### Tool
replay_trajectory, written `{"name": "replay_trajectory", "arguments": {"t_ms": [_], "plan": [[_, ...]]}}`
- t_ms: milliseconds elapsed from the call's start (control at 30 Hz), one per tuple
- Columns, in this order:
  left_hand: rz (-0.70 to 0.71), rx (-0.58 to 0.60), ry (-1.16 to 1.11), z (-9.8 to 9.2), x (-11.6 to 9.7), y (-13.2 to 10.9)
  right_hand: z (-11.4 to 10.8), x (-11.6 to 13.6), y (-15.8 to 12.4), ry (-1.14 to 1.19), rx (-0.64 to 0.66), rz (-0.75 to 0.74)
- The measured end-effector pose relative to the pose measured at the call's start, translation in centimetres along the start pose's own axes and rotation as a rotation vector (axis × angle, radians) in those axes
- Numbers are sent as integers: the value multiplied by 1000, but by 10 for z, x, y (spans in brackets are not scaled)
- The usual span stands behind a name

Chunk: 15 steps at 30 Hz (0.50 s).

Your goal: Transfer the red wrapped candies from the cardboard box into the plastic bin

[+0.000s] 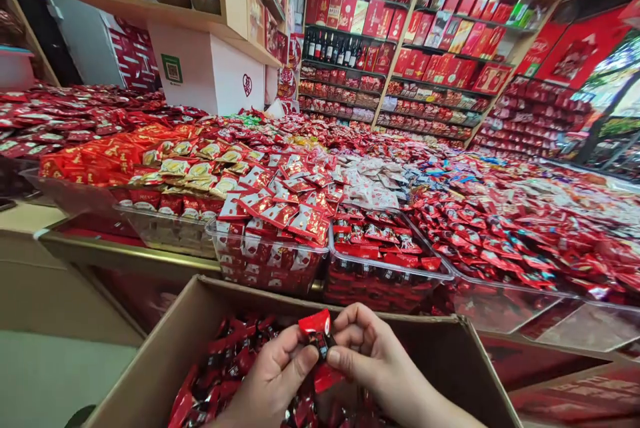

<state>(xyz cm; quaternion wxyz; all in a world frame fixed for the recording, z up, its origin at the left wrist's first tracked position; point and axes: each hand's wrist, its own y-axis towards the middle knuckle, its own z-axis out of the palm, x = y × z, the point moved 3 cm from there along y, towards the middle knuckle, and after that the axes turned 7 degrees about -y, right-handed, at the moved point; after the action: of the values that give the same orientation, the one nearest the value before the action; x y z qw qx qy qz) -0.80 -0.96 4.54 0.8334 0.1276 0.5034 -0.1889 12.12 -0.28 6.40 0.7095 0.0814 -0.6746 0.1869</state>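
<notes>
A small red and black wrapped candy (320, 331) is pinched between the thumbs and fingers of both hands. My left hand (277, 371) grips its left side, and my right hand (370, 351) has its right side. Both hands are over an uncovered cardboard box (480, 365), above a heap of similar red and dark wrapped candies (235, 355). Part of the heap is hidden behind my hands and wrists. Just beyond the box, a clear plastic bin (390, 267) contains matching red and black packets.
Clear bins of packaged sweets line the counter, including red and white packets (270, 205), orange-red packets (95, 158) and white packets (373, 181). A large red pile (520, 235) spreads to the right. Shelves of boxes and bottles (333, 48) stand behind; a white pillar (187, 75) rises at left.
</notes>
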Motion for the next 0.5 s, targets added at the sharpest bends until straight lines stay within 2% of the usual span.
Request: {"name": "replay_trajectory", "arguments": {"t_ms": [233, 367, 433, 500], "plan": [[-13, 16, -27, -2, -2, -3, 2, -1, -3, -24, 29, 46], [-30, -27, 1, -8, 5, -5, 5, -6, 0, -47, 51, -9], [-65, -79, -4, -13, 12, -5, 4, -9, 3, -139, 55, -66], [-96, -126, -65, -17, 17, -4, 0, -12, 5, -404, 27, -177]]}}
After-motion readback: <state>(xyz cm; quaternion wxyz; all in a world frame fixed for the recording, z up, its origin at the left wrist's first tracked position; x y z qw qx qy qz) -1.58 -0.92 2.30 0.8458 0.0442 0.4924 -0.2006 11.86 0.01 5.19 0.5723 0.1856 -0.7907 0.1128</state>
